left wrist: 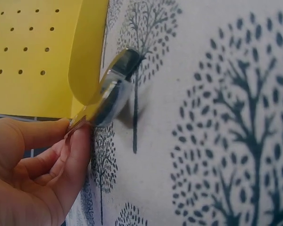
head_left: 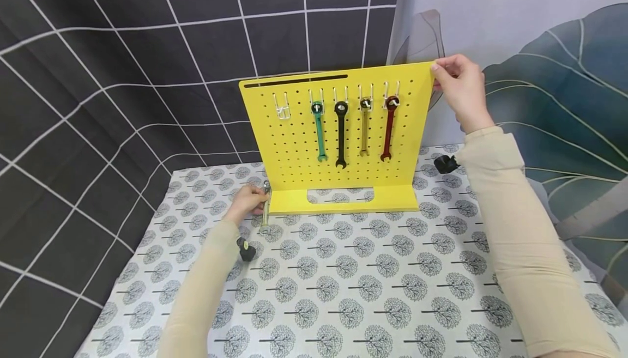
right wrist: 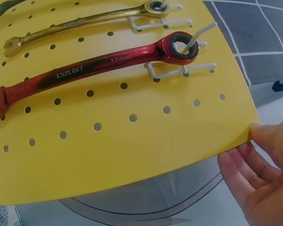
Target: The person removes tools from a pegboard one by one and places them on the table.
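Observation:
A yellow pegboard stands upright on the table. My right hand pinches its upper right corner between thumb and fingers, as the right wrist view also shows. Beside the board's left foot, my left hand holds a shiny silver wrench by its shank. In the left wrist view that wrench overlaps the board's base edge. Hanging by their ring ends from white hooks are a green wrench, a black wrench, a gold wrench and a red wrench marked 13 mm.
At the board's left, a white hook bears no wrench. The tabletop cloth has a tree print. Behind rises a dark curtain with white grid lines; a pale leaf-patterned cloth hangs at the right.

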The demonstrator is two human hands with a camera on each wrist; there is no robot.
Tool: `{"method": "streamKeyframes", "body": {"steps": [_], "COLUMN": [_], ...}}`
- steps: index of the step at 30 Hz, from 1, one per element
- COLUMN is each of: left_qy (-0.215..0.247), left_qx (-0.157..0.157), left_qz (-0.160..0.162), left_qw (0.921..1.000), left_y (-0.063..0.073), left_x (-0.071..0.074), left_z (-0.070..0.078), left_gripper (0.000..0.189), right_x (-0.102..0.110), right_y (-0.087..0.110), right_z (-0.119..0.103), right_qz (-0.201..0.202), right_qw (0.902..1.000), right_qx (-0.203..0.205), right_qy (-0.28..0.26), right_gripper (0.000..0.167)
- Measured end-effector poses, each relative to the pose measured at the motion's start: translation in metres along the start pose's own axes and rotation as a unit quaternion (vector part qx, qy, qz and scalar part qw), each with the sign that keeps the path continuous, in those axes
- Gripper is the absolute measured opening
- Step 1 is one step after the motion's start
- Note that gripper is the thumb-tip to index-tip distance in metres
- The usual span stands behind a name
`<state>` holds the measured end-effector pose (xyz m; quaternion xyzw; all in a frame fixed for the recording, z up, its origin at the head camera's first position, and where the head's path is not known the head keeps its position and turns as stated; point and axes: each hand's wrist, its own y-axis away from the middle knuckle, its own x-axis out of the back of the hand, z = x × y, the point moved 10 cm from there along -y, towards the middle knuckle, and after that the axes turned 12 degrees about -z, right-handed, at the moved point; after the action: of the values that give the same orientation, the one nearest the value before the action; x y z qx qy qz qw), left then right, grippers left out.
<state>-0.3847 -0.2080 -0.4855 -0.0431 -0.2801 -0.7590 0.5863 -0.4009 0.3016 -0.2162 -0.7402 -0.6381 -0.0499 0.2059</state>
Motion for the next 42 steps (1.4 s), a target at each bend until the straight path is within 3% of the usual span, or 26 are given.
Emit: {"method": "streamKeyframes", "body": {"steps": [9,15,26,42], "left_qy": [-0.012,-0.032,-0.056,-0.061], "left_qx": [0.011,0.022,0.014,0.019], "left_qz": [0.001,0.021,0.044,0.045], "left_qw": [0.9999,0.9990,0.9974,0.9969], "left_y": [0.003,0.002,0.010,0.004], "left_x": [0.000,0.002,0.002,0.001], "left_z": [0.006,0.004,0.011,0.007], "left_gripper": [0.027,0.029,0.024,0.027], "right_x": [0.000,-0.001,-0.003,0.000], "right_y": [0.001,0.000,-0.001,0.000], "right_z": [-0.001,-0.003,-0.003,0.000], "right_qz": [0.001,-0.001,-0.002,0.008], "right_qw": [1.0000,1.0000,0.9999,0.9997], "right_qx": [-0.001,0.002,0.001,-0.004], "right_qy": [0.005,0.007,0.012,0.021], "right_gripper": [0.034,0.033,0.034,0.037]}}
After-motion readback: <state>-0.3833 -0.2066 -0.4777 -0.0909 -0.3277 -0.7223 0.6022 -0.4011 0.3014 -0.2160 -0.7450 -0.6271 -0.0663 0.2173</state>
